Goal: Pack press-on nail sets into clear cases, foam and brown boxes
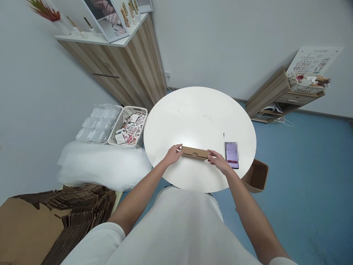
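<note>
A small brown cardboard box (194, 152), long and narrow with its lid closed, lies on the round white table (198, 114). My left hand (173, 154) grips its left end, thumb and fingers at the corner. At the opposite end, my right hand (217, 160) holds the box with the fingers at its edge. A half-round tab shows in the middle of the lid's near edge. To the right of my right hand lies a phone (232, 155) with a lit screen, partly blurred out.
Left of the table are a basket of printed cards (131, 129), clear plastic cases (96, 125), white wrapping (104, 163) and stacked flat cardboard (82, 209). An open cardboard box (259, 176) stands on the floor at right. Cabinets (143, 55) line the walls.
</note>
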`<state>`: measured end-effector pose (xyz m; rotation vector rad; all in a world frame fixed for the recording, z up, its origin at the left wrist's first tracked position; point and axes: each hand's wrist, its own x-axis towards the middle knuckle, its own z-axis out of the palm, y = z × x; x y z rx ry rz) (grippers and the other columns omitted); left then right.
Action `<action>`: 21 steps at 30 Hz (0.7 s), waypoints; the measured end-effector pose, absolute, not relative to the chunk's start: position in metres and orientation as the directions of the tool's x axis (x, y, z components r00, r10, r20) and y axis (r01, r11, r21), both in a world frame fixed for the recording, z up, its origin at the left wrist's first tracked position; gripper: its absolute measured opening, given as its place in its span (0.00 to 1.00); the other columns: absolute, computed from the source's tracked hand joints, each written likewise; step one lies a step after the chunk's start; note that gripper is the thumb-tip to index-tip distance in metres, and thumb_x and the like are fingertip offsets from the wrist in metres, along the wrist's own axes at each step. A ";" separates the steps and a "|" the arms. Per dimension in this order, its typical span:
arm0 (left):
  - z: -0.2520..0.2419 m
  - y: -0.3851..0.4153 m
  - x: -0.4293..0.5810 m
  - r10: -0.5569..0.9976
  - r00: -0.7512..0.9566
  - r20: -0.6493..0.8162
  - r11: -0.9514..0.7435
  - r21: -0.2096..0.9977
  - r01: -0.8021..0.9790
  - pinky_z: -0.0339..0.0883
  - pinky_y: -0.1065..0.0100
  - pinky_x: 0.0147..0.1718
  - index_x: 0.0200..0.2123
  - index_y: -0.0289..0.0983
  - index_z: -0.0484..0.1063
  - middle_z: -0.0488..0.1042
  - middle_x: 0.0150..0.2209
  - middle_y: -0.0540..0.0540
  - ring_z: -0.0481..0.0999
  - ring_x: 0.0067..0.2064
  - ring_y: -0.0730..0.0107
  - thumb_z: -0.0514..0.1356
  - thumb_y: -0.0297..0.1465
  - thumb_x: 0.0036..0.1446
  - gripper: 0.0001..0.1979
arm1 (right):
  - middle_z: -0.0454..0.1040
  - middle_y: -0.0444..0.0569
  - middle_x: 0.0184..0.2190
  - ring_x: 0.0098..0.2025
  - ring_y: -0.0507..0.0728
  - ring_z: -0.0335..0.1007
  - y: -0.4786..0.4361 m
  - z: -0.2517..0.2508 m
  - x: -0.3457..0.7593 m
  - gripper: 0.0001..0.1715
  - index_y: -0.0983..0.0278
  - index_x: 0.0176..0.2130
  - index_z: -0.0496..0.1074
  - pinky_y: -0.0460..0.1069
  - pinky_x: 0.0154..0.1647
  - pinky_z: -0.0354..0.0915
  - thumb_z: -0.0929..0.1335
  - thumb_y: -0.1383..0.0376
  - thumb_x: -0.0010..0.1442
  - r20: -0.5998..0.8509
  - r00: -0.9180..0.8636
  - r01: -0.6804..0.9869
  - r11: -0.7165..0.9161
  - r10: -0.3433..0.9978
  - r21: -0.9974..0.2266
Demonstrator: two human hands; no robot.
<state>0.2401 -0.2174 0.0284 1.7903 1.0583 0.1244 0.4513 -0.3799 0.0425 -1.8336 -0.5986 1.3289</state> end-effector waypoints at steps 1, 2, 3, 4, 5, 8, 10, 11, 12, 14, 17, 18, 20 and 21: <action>0.027 -0.217 0.239 0.694 0.606 -0.388 -0.079 0.796 0.600 0.65 0.70 0.35 0.51 0.41 0.62 0.67 0.44 0.45 0.70 0.36 0.72 0.53 0.36 0.52 0.22 | 0.65 0.48 0.45 0.36 0.53 0.69 -0.381 0.042 0.450 0.29 0.55 0.51 0.63 0.50 0.38 0.64 0.66 0.54 0.49 -0.578 0.341 -0.073 -0.593 0.741 -0.802; 0.026 -0.218 0.238 0.684 0.605 -0.407 -0.052 0.800 0.597 0.65 0.70 0.34 0.51 0.41 0.62 0.67 0.44 0.45 0.70 0.37 0.72 0.54 0.36 0.51 0.22 | 0.65 0.49 0.46 0.36 0.53 0.69 -0.381 0.041 0.449 0.29 0.55 0.51 0.62 0.49 0.37 0.64 0.66 0.54 0.49 -0.584 0.340 -0.078 -0.596 0.738 -0.799; 0.025 -0.218 0.237 0.674 0.607 -0.422 -0.029 0.806 0.592 0.65 0.71 0.32 0.51 0.41 0.61 0.67 0.45 0.45 0.70 0.37 0.71 0.54 0.37 0.51 0.23 | 0.64 0.49 0.47 0.36 0.53 0.70 -0.382 0.040 0.449 0.30 0.55 0.51 0.62 0.50 0.37 0.64 0.66 0.54 0.49 -0.587 0.338 -0.083 -0.598 0.736 -0.797; 0.025 -0.218 0.236 0.664 0.611 -0.432 -0.009 0.811 0.584 0.65 0.71 0.31 0.52 0.42 0.61 0.67 0.45 0.45 0.71 0.37 0.71 0.54 0.37 0.51 0.23 | 0.64 0.50 0.48 0.36 0.53 0.70 -0.383 0.040 0.448 0.30 0.55 0.51 0.61 0.50 0.37 0.64 0.66 0.54 0.49 -0.590 0.336 -0.086 -0.600 0.734 -0.795; 0.025 -0.219 0.235 0.655 0.615 -0.439 0.006 0.817 0.577 0.65 0.71 0.30 0.52 0.42 0.61 0.68 0.45 0.45 0.71 0.37 0.70 0.54 0.37 0.51 0.23 | 0.63 0.50 0.49 0.36 0.53 0.70 -0.384 0.040 0.447 0.30 0.55 0.51 0.61 0.50 0.37 0.64 0.66 0.54 0.49 -0.594 0.336 -0.088 -0.603 0.731 -0.793; 0.025 -0.220 0.232 0.632 0.623 -0.461 0.032 0.818 0.574 0.65 0.71 0.30 0.52 0.42 0.61 0.68 0.46 0.45 0.72 0.39 0.69 0.55 0.38 0.50 0.24 | 0.63 0.51 0.50 0.35 0.54 0.71 -0.386 0.041 0.443 0.30 0.54 0.51 0.61 0.51 0.37 0.64 0.66 0.55 0.49 -0.602 0.347 -0.086 -0.615 0.719 -0.784; 0.025 -0.220 0.232 0.613 0.623 -0.487 0.041 0.806 0.590 0.65 0.70 0.32 0.52 0.42 0.60 0.69 0.46 0.44 0.72 0.39 0.68 0.54 0.38 0.50 0.24 | 0.64 0.51 0.50 0.35 0.54 0.71 -0.387 0.041 0.440 0.29 0.54 0.51 0.60 0.51 0.37 0.64 0.66 0.56 0.49 -0.604 0.356 -0.094 -0.616 0.713 -0.782; 0.026 -0.221 0.231 0.604 0.621 -0.500 0.045 0.799 0.600 0.65 0.69 0.32 0.53 0.42 0.60 0.69 0.45 0.44 0.72 0.39 0.68 0.54 0.38 0.51 0.25 | 0.64 0.51 0.50 0.36 0.54 0.71 -0.387 0.041 0.439 0.29 0.54 0.51 0.60 0.51 0.37 0.64 0.66 0.56 0.49 -0.604 0.358 -0.103 -0.613 0.712 -0.784; 0.027 -0.221 0.231 0.598 0.618 -0.510 0.048 0.793 0.608 0.66 0.69 0.32 0.53 0.42 0.59 0.70 0.45 0.44 0.72 0.38 0.67 0.54 0.38 0.51 0.25 | 0.65 0.51 0.50 0.36 0.54 0.71 -0.387 0.040 0.437 0.29 0.55 0.51 0.60 0.51 0.37 0.64 0.65 0.57 0.49 -0.604 0.359 -0.115 -0.608 0.712 -0.786; 0.029 -0.224 0.232 0.604 0.608 -0.516 0.053 0.786 0.616 0.66 0.68 0.33 0.53 0.42 0.59 0.72 0.43 0.44 0.73 0.39 0.67 0.54 0.36 0.51 0.25 | 0.65 0.51 0.49 0.37 0.54 0.70 -0.386 0.039 0.434 0.29 0.56 0.52 0.59 0.51 0.37 0.64 0.65 0.58 0.49 -0.599 0.364 -0.133 -0.596 0.714 -0.792; 0.034 -0.231 0.234 0.634 0.603 -0.485 0.047 0.802 0.596 0.66 0.67 0.37 0.52 0.41 0.60 0.71 0.45 0.44 0.72 0.42 0.66 0.55 0.32 0.50 0.24 | 0.65 0.51 0.50 0.40 0.55 0.69 -0.386 0.035 0.431 0.29 0.57 0.51 0.60 0.52 0.39 0.64 0.65 0.61 0.48 -0.543 0.403 -0.096 -0.556 0.737 -0.826; 0.036 -0.235 0.234 0.644 0.603 -0.471 0.048 0.811 0.583 0.66 0.67 0.37 0.52 0.41 0.60 0.70 0.46 0.43 0.72 0.42 0.66 0.56 0.31 0.49 0.24 | 0.64 0.51 0.51 0.41 0.55 0.68 -0.387 0.035 0.430 0.28 0.57 0.50 0.60 0.52 0.41 0.64 0.65 0.62 0.48 -0.513 0.420 -0.076 -0.534 0.749 -0.842; 0.036 -0.244 0.235 0.665 0.598 -0.448 0.064 0.832 0.551 0.67 0.66 0.38 0.51 0.41 0.60 0.68 0.48 0.43 0.72 0.43 0.66 0.57 0.29 0.48 0.24 | 0.61 0.51 0.53 0.43 0.55 0.68 -0.391 0.033 0.429 0.28 0.57 0.49 0.60 0.52 0.43 0.63 0.65 0.63 0.47 -0.463 0.440 -0.062 -0.489 0.769 -0.870; 0.035 -0.249 0.236 0.677 0.589 -0.441 0.077 0.839 0.539 0.67 0.66 0.39 0.50 0.41 0.61 0.68 0.49 0.43 0.72 0.43 0.66 0.57 0.29 0.48 0.23 | 0.60 0.51 0.54 0.44 0.55 0.68 -0.394 0.033 0.428 0.27 0.58 0.49 0.60 0.52 0.44 0.63 0.66 0.63 0.47 -0.450 0.442 -0.069 -0.471 0.776 -0.879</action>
